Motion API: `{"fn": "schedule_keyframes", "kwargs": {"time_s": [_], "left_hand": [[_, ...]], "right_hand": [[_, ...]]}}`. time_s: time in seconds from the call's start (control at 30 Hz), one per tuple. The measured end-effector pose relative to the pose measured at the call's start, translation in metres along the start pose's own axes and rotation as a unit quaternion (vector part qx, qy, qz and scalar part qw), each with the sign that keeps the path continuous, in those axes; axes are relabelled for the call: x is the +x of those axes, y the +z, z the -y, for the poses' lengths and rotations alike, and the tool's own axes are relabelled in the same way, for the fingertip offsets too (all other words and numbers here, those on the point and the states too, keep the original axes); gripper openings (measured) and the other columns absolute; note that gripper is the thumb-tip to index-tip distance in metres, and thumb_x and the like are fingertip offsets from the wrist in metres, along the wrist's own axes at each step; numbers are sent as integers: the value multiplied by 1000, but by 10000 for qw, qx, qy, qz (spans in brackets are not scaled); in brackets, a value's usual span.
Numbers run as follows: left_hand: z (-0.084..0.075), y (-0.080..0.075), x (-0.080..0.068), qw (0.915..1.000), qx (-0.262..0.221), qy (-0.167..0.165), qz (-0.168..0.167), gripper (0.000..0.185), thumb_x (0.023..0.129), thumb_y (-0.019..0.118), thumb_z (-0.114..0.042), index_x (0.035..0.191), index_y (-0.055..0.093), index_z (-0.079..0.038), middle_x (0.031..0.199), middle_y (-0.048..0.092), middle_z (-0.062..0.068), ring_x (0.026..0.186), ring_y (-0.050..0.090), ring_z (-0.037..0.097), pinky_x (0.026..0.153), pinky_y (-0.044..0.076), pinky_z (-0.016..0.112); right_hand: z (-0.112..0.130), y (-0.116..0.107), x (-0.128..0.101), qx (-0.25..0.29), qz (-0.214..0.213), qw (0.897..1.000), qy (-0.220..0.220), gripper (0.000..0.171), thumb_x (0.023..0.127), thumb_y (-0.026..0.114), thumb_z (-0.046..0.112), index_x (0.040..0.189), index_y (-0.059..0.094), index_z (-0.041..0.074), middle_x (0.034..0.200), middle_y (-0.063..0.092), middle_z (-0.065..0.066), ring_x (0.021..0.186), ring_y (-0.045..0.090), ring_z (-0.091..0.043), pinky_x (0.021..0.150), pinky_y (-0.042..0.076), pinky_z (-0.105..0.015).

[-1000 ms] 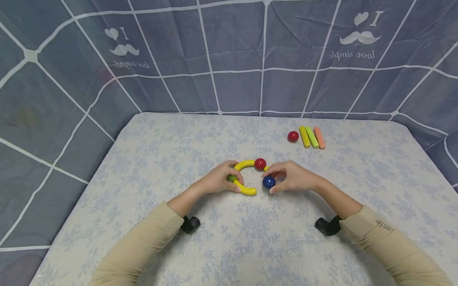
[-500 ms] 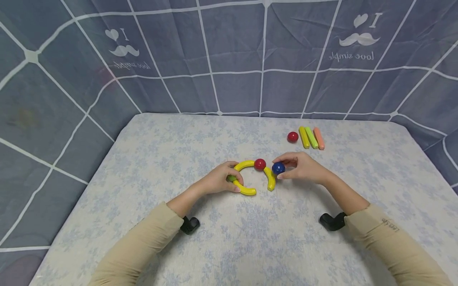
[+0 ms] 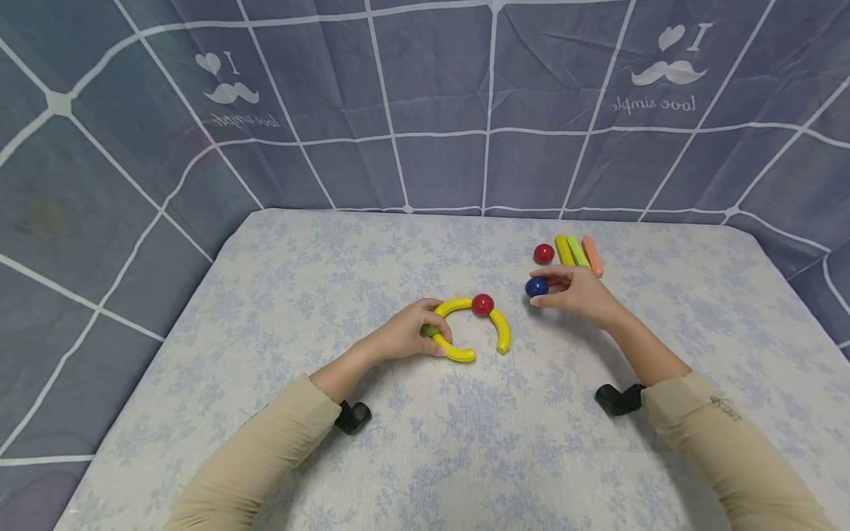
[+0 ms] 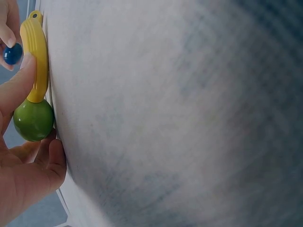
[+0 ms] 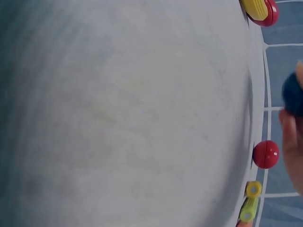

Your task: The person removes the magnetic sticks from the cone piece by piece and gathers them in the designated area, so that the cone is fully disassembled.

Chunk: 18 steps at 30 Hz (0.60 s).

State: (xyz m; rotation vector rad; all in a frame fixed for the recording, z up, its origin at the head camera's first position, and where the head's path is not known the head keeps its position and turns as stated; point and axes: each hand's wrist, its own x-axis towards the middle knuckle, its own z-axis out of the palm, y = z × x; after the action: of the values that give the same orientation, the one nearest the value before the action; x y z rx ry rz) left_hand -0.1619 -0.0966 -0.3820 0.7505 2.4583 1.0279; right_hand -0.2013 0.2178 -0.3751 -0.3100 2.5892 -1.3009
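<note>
Here, a glossy dark-blue ball (image 3: 536,287) in the right hand (image 3: 579,293).

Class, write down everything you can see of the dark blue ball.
The dark blue ball is small, round and glossy, like painted wood. The right hand pinches it between the fingertips, holding it beside the red ball and the coloured sticks, apart from the yellow arcs. Whether it touches the cloth is unclear. The left wrist view shows it far off; the right wrist view blurs it.

I seem to be at home. I work on a floral-patterned mattress (image 3: 465,442). A grey-blue grid-print curtain (image 3: 425,103) reading "love simple" surrounds it.
</note>
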Motion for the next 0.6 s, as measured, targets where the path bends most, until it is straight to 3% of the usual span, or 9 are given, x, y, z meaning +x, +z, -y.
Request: {"fn": "schedule_keyframes", "kwargs": {"time_s": [0.3,0.6], "left_hand": [[1,0,0,10000,-31,46,-13,10,76,76,-10,83,70,-13,144,33,20,134,27,36,106,21,52],[0,1,-1,10000,9,62,-20,10,76,76,-9,84,70,-13,144,33,20,134,27,36,106,22,52]], "right_hand": [[-3,-2,8,2,-819,9952,534,52,80,75,18,125,57,-2,107,55,-17,95,47,-25,68,43,-17],[-7,-1,12,59,-1159,9910,662,51,79,76,14,123,57,-4,103,53,-17,92,44,-23,64,40,-16]]}}
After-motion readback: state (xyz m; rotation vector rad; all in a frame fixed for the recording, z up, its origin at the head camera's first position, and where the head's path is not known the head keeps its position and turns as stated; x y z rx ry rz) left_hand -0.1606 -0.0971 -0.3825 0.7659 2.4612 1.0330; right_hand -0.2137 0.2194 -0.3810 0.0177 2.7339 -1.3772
